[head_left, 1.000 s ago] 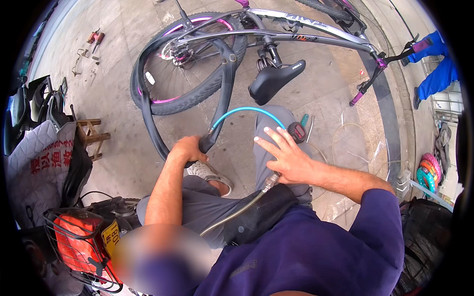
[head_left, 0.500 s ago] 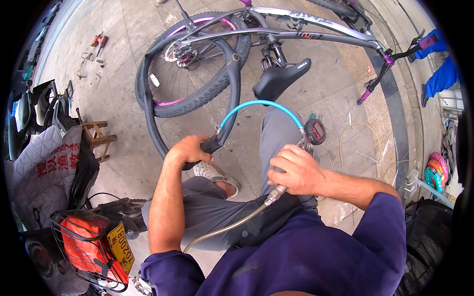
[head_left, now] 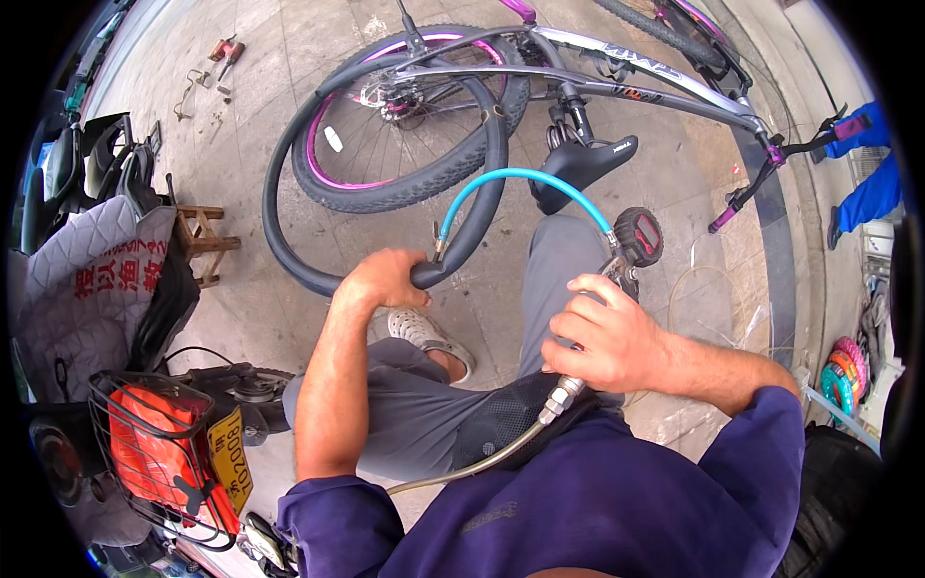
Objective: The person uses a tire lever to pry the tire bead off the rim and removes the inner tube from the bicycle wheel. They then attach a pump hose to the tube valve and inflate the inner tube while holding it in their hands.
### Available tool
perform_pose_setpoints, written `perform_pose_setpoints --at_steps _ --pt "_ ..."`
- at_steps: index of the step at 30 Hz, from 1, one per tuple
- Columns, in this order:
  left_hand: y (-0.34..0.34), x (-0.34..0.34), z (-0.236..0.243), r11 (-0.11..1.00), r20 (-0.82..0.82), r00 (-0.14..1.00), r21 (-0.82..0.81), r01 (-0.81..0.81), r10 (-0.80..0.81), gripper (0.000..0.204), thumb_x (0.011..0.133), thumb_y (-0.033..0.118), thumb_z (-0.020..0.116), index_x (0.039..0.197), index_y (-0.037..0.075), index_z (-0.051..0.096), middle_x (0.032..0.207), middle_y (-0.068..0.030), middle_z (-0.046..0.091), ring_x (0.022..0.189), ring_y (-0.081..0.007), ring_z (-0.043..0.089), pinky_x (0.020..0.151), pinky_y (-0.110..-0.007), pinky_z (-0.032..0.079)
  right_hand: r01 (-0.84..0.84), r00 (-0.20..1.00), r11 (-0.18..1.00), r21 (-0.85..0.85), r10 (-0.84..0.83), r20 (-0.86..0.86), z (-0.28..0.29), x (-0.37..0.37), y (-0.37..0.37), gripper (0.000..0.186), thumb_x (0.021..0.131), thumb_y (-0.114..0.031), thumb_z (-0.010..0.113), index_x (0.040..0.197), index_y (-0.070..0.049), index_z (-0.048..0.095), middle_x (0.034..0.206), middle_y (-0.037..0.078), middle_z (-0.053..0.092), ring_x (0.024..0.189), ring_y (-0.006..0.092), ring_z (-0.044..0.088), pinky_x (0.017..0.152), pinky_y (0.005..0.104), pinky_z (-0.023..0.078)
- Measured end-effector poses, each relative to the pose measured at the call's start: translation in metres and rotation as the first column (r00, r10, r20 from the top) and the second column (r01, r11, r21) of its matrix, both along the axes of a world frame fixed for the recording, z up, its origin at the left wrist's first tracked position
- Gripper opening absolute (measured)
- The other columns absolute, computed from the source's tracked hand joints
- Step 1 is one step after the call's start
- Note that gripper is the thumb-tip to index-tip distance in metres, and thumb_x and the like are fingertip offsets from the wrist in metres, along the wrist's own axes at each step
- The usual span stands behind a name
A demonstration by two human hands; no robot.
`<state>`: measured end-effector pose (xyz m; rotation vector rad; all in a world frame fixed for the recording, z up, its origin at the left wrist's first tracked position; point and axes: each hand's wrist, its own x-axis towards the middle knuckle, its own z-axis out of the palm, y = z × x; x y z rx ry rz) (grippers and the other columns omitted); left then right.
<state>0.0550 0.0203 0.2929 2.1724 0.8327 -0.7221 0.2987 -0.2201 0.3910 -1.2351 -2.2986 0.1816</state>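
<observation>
A black bicycle inner tube (head_left: 279, 222), plump and round, stands in a loop in front of me. My left hand (head_left: 387, 279) is closed around its near side, beside the valve (head_left: 438, 249). A curved blue hose (head_left: 525, 175) joins that valve to a tire inflator gun (head_left: 624, 275) with a round black and red gauge (head_left: 640, 237). The inflator's handle is in my right hand (head_left: 607, 337), fingers wrapped over it and the index finger partly raised. From the handle's lower metal fitting, a clear air hose (head_left: 472, 470) runs across my lap to the left.
A grey bicycle frame (head_left: 665, 91) lies beyond the tube, with its tired rear wheel (head_left: 434, 181) and black saddle (head_left: 588, 171). Left are a wooden stool (head_left: 204, 241), a red tool (head_left: 227, 50) and a wire basket (head_left: 125, 472). Someone's blue-trousered legs (head_left: 867, 193) show at right.
The inner tube has swelled from a limp, kinked loop to a smooth round one. My right hand's index finger has lifted somewhat. The whole view has shifted slightly.
</observation>
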Motion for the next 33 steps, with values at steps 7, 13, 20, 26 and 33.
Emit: perform_pose_setpoints --at_steps 7,13,20,26,33 --pt "0.001 -0.005 0.015 0.986 -0.005 0.999 0.159 -0.043 0.044 0.05 0.07 0.021 0.083 0.117 0.01 0.071 0.101 -0.018 0.075 0.103 -0.0375 0.07 0.09 -0.048 0.055 -0.034 0.999 0.999 0.009 0.034 0.015 0.003 -0.009 0.01 0.017 0.077 -0.02 0.068 0.089 -0.009 0.064 0.079 0.002 0.049 0.073 0.0195 0.054 0.076 0.0386 0.048" --pt "0.008 -0.016 0.01 0.982 0.018 0.997 0.172 -0.073 0.071 0.053 0.069 0.02 0.083 0.119 0.009 0.07 0.099 -0.0172 0.075 0.101 -0.0361 0.07 0.09 -0.047 0.055 -0.063 0.997 0.997 -0.054 0.065 0.04 0.004 -0.01 0.016 0.027 0.075 -0.025 0.08 0.092 -0.009 0.066 0.083 0.002 0.056 0.075 0.021 0.055 0.08 0.0444 0.05" --pt "0.008 -0.011 0.004 0.983 -0.003 0.998 0.172 -0.067 0.068 0.049 0.07 0.019 0.083 0.117 0.011 0.071 0.098 -0.0168 0.075 0.101 -0.0361 0.071 0.09 -0.047 0.055 -0.015 1.0 1.0 -0.022 0.015 -0.014 -0.006 -0.013 0.016 0.017 0.076 -0.019 0.069 0.089 -0.01 0.065 0.077 0.002 0.048 0.074 0.0197 0.054 0.074 0.0389 0.046" --pt "0.005 -0.005 0.001 0.986 -0.013 0.999 0.161 -0.043 0.045 0.047 0.071 0.02 0.084 0.115 0.011 0.07 0.096 -0.017 0.075 0.098 -0.0373 0.071 0.087 -0.048 0.055 -0.009 0.999 0.996 -0.093 0.014 0.045 -0.022 0.001 0.006 0.018 0.073 -0.016 0.067 0.091 -0.011 0.065 0.077 0.001 0.048 0.073 0.0185 0.054 0.065 0.0351 0.039" --pt "-0.001 0.003 0.004 0.988 -0.063 0.996 0.149 -0.049 0.059 0.049 0.072 0.022 0.085 0.118 0.012 0.07 0.103 -0.0173 0.075 0.104 -0.0369 0.071 0.09 -0.049 0.055 0.005 0.999 0.995 -0.104 -0.002 0.034 -0.03 0.006 -0.006 0.019 0.072 -0.015 0.071 0.09 -0.01 0.066 0.077 0.0 0.048 0.069 0.0191 0.053 0.062 0.0345 0.039"
